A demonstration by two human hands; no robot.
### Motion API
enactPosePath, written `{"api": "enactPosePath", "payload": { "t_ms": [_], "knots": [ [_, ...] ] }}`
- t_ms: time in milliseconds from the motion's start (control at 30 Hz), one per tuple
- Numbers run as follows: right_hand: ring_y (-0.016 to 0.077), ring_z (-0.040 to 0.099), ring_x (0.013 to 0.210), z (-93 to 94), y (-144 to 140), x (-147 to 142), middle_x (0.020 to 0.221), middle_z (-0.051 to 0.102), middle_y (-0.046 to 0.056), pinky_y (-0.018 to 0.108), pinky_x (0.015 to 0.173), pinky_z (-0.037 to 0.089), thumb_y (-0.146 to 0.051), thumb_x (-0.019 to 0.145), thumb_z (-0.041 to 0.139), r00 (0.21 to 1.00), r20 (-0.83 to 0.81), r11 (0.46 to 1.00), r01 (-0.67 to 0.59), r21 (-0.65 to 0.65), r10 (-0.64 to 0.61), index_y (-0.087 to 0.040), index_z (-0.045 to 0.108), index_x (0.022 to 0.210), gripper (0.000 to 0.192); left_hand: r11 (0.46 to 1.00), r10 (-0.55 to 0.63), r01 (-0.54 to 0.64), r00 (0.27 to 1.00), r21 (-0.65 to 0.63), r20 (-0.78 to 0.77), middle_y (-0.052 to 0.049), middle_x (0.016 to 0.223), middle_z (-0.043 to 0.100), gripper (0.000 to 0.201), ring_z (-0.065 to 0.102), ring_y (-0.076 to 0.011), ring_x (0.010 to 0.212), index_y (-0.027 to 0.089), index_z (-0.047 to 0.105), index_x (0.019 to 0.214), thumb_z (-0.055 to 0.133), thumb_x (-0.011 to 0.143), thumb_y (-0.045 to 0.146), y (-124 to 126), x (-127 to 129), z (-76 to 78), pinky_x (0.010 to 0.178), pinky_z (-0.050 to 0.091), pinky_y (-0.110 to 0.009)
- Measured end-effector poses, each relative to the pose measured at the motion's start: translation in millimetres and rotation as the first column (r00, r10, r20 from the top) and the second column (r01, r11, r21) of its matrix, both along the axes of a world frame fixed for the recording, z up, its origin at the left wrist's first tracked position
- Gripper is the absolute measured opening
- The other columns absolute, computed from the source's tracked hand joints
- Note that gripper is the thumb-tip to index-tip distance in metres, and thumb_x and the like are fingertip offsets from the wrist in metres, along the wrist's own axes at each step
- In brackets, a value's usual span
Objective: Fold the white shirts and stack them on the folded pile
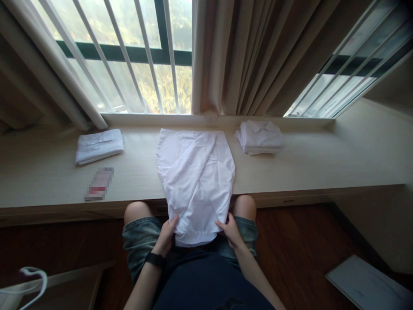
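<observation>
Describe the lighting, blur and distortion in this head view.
Head view: daylight from the barred windows is overexposed, while the floor sits in deep shadow; wide-angle distortion bends the ledge and window bars; the small packet is pixelated; the white shirt stays reasonably sharp.

You have one white garment (195,181), thin and creased, partly folded: both sides are turned inward and overlap in a diagonal line down the middle. Its upper part lies flat on the pale worktop (48,172), top edge near the window sill. Its lower part hangs over the worktop's front edge onto your lap. The bottom hem is pinched at both corners, rounded between them.
</observation>
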State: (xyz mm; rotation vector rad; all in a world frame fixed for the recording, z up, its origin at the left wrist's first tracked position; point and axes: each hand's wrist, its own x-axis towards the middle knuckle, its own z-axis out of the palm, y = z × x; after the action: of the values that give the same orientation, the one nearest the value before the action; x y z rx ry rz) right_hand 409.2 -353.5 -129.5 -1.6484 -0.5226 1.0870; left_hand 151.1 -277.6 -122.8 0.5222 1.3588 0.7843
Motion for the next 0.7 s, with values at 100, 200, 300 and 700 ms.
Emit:
{"api": "enactPosePath", "payload": {
  "t_ms": [100,200,300,700],
  "knots": [
    [0.0331,0.071,0.088,-0.1,-8.9,-5.4,0.099,0.075,0.011,0.042,0.066,0.060,-0.043,0.059,0.081,0.996,-0.086,0.999,-0.042,-0.033,0.040,-0.019,0.065,0.110,0.059,0.992,-0.081,0.093,0.987,-0.087,0.136,-0.018,0.113,0.074,0.051,0.071,-0.0302,0.102,0.011,0.072,0.107,0.083,0.072,0.046,-9.3,-1.1,10.9,0.081,0.058,-0.037],
    [0.0330,0.071,0.094,-1.9,-14.8,-15.6,0.108,0.073,0.012,0.041,0.068,0.061,-0.044,0.058,0.084,0.987,-0.154,0.998,-0.055,-0.026,0.050,-0.020,0.060,0.120,0.071,0.990,-0.111,0.126,0.974,-0.067,0.197,-0.017,0.117,0.073,0.062,0.073,-0.0305,0.096,0.016,0.067,0.123,0.083,0.073,0.048,-20.9,-1.3,26.9,0.079,0.060,-0.041],
    [0.0315,0.072,0.096,-4.1,-16.9,-21.6,0.113,0.072,0.011,0.042,0.070,0.060,-0.051,0.063,0.082,0.974,-0.224,0.997,-0.053,-0.047,0.041,-0.025,0.052,0.130,0.078,0.979,-0.197,0.202,0.956,0.001,0.217,-0.017,0.120,0.072,0.068,0.073,-0.0311,0.099,0.015,0.065,0.126,0.087,0.069,0.043,-31.3,-2.6,40.5,0.085,0.059,-0.042],
    [0.0287,0.066,0.103,45.1,131.8,106.5,0.124,0.066,0.019,0.040,0.092,0.053,-0.037,0.073,0.066,0.808,0.570,0.988,0.143,0.056,-0.149,-0.015,0.058,0.123,0.055,0.985,-0.158,0.153,0.986,0.084,0.048,-0.016,0.111,0.075,0.056,0.070,-0.0331,0.104,0.012,0.075,0.105,0.089,0.061,0.043,-46.6,-10.6,46.9,0.090,0.056,-0.040]
  ]
}}
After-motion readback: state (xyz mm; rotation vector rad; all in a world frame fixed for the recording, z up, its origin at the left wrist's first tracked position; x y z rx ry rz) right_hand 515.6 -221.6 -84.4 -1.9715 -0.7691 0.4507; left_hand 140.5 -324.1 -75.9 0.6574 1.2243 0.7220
